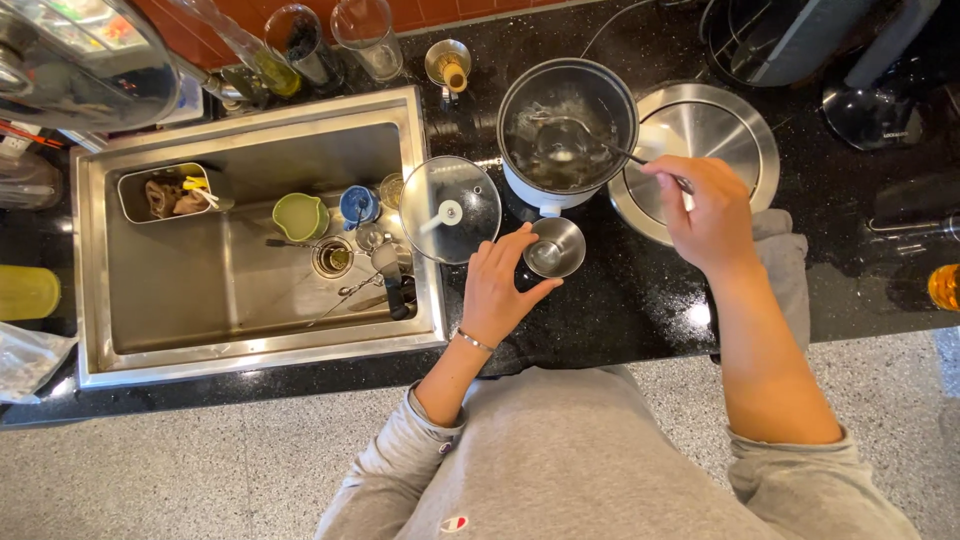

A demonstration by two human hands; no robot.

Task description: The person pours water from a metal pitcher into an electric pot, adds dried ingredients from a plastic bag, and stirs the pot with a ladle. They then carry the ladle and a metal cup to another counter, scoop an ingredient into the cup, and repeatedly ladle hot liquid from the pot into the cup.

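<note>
The white electric pot (565,130) stands on the black counter (640,300); tugged sideways, it could slop. The right hand (705,215) clamps a spoon handle (650,163) inside it. The left hand (497,285) cups the small steel bowl (555,247), which might skid.
</note>
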